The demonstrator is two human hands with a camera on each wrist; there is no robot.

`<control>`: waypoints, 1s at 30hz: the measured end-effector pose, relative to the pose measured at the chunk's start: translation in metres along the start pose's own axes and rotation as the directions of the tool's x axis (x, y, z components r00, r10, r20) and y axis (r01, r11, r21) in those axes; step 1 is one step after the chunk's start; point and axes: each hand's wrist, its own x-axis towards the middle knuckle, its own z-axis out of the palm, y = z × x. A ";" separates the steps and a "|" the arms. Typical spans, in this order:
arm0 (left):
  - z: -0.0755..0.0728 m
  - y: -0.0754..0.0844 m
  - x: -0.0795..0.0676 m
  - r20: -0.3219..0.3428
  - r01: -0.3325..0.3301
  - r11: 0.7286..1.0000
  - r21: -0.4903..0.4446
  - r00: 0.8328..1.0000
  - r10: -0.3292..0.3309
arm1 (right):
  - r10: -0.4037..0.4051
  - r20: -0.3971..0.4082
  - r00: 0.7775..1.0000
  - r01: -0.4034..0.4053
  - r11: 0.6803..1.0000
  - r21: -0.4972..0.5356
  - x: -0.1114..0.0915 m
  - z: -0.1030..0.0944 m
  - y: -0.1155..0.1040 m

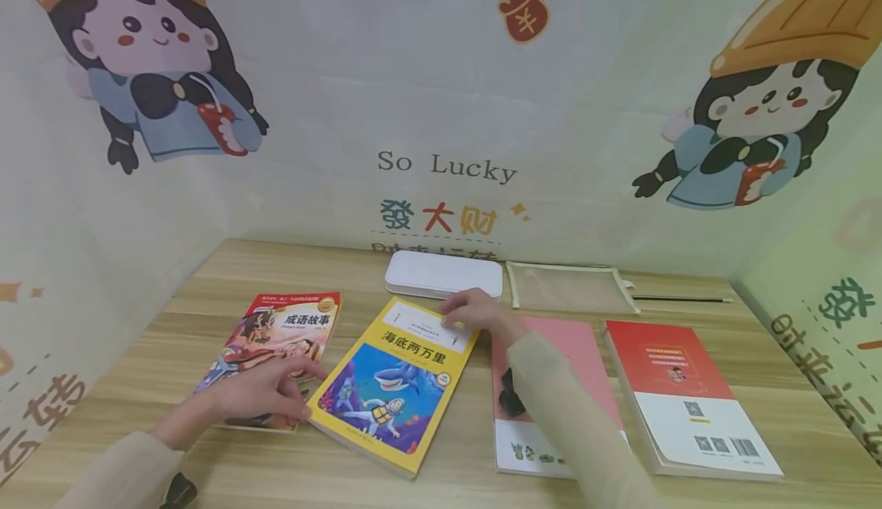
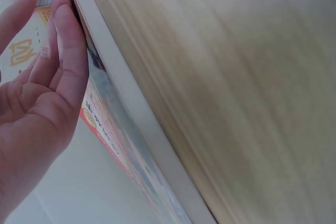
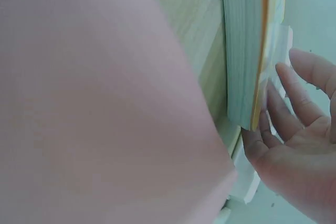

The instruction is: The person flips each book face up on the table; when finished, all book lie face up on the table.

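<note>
A yellow paperback (image 1: 396, 386) with a shark and diver on its cover lies tilted at the middle of the table. My left hand (image 1: 265, 388) is at its lower left corner, fingertips right at the edge, and overlaps a red-topped storybook (image 1: 292, 321). In the left wrist view those fingers (image 2: 71, 51) are loosely bent beside the storybook's edge. At the yellow book's upper right corner is my right hand (image 1: 475, 311), fingertips on the white band of the cover. The right wrist view shows its fingers (image 3: 299, 98) spread by the book's page block (image 3: 242, 51), thumb apart.
Right of the yellow book lies a pink-and-white book (image 1: 561, 340), partly behind my right sleeve. Farther right is a thick red-and-white book (image 1: 689, 394), back cover up. Along the back stand a white case (image 1: 444, 273), a mesh pouch (image 1: 572, 287) and a thin dark pencil (image 1: 682, 298).
</note>
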 end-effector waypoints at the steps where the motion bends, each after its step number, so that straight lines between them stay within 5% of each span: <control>1: 0.000 0.000 0.000 0.002 -0.001 1.000 -0.002 1.000 0.001 | -0.007 -0.015 1.000 0.007 1.000 -0.018 -0.001 -0.002 0.001; 8: 0.001 0.003 -0.002 -0.009 0.029 1.000 -0.007 1.000 -0.029 | -0.004 -0.146 0.989 -0.008 0.997 -0.079 -0.022 -0.016 0.006; 13: 0.004 0.006 -0.002 -0.026 0.054 0.998 -0.029 0.998 -0.054 | 0.032 -0.113 0.993 -0.033 0.999 -0.004 -0.035 -0.019 0.011; 20: 0.009 0.011 -0.002 -0.044 0.065 0.996 0.059 0.997 -0.063 | 0.077 -0.061 0.995 -0.066 0.985 0.162 -0.034 -0.008 0.017; 30: 0.015 0.010 0.003 0.005 0.040 0.999 0.008 0.999 -0.040 | 0.128 -0.095 0.987 -0.106 0.972 0.212 -0.021 -0.004 0.017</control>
